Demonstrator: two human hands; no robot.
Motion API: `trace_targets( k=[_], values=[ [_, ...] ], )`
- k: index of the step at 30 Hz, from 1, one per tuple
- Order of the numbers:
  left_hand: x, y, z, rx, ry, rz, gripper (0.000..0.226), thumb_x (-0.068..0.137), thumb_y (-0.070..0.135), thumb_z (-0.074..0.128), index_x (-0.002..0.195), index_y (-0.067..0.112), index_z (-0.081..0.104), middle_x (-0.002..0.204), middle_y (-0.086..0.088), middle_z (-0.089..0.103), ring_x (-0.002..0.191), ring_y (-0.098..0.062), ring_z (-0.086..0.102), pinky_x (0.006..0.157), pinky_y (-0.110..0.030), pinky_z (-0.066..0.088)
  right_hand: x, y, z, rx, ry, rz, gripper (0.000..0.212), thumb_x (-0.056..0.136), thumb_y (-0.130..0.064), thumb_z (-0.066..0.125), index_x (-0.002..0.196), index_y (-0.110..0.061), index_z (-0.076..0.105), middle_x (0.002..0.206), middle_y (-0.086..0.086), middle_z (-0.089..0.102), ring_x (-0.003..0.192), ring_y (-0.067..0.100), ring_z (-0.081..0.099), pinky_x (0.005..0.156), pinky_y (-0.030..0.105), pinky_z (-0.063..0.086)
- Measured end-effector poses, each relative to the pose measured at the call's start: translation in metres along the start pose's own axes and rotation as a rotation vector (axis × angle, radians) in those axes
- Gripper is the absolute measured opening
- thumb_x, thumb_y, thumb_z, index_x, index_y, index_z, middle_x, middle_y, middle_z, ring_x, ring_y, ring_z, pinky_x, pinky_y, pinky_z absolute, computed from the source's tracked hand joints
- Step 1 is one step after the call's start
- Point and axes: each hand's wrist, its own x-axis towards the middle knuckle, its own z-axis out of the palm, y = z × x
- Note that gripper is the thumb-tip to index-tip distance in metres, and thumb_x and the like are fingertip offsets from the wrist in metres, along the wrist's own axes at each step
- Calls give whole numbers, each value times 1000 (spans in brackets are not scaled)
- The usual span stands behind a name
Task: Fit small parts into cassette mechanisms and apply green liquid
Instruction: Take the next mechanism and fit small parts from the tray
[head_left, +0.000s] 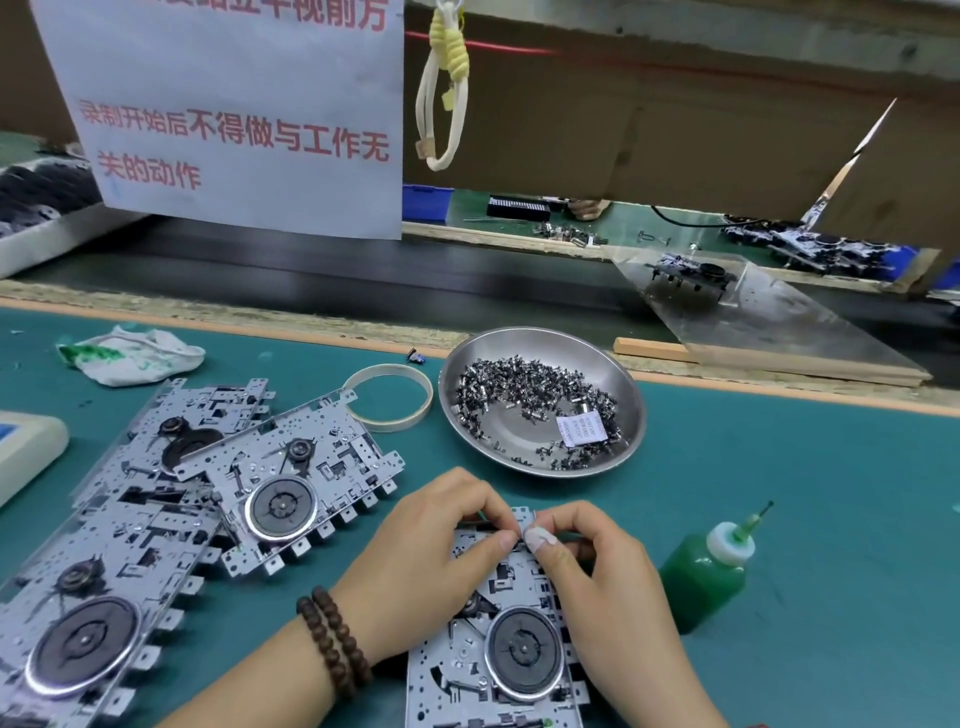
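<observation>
One cassette mechanism is lying near centre under my hands. My left hand and right hand are curling fingertips together at its far edge, pinching something too small to identify. One green liquid bottle is standing right. Three mechanisms are overlapping left. One steel dish is holding small parts beyond; its slip's print is unreadable.

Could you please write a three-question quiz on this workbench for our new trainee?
1. True or false: the green bottle stands upright, untouched.
2. What holds the loose small parts: A) steel dish, B) blue bin, C) cloth?
3. Which mechanism do the left hand and right hand work on?

Key: 1 true. 2 A. 3 The nearest mechanism, at its top edge.
</observation>
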Motion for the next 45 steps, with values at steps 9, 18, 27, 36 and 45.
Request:
trace_targets(
  k=[9, 18, 27, 36, 45],
  values=[
    [1, 0, 2, -29, 21, -41, 12, 81, 22, 66, 74, 31, 63, 84, 15, 57, 86, 1, 55, 78, -11, 40, -1, -1, 1, -15, 13, -11, 18, 85, -23, 64, 71, -31, 57, 59, -8, 50, 58, 1, 45, 56, 12, 37],
    [2, 2, 3, -43, 44, -55, 15, 80, 17, 69, 71, 29, 64, 83, 12, 60, 85, 3, 56, 73, -2, 35, -5, -1, 0, 150, -42, 47, 14, 84, -11, 62, 79, -24, 61, 80, -20, 67, 77, -7, 59, 70, 7, 43],
    [1, 2, 4, -49, 51, -58, 18, 80, 18, 68, 70, 31, 63, 82, 14, 59, 84, 4, 56, 74, -2, 36, -2, -5, 1, 275, -87, 152, 20, 83, -2, 57, 80, -22, 60, 69, 0, 60, 64, 14, 48, 61, 27, 40],
    [-3, 1, 5, -6, 55, -22, 14, 82, 21, 66, 77, 34, 62, 85, 14, 58, 88, 1, 54, 80, -13, 40, 0, -8, 2, 318, -88, 167, 24, 83, 5, 54, 83, -19, 57, 79, 0, 61, 66, 13, 48, 54, 15, 40],
    [-3, 2, 5, -13, 54, -45, 14, 83, 20, 66, 76, 32, 63, 86, 15, 58, 87, 3, 54, 80, -12, 40, -2, -9, -1, 342, -118, 181, 20, 85, 2, 56, 87, -17, 59, 78, 0, 61, 70, 15, 48, 52, 11, 39]
  ],
)
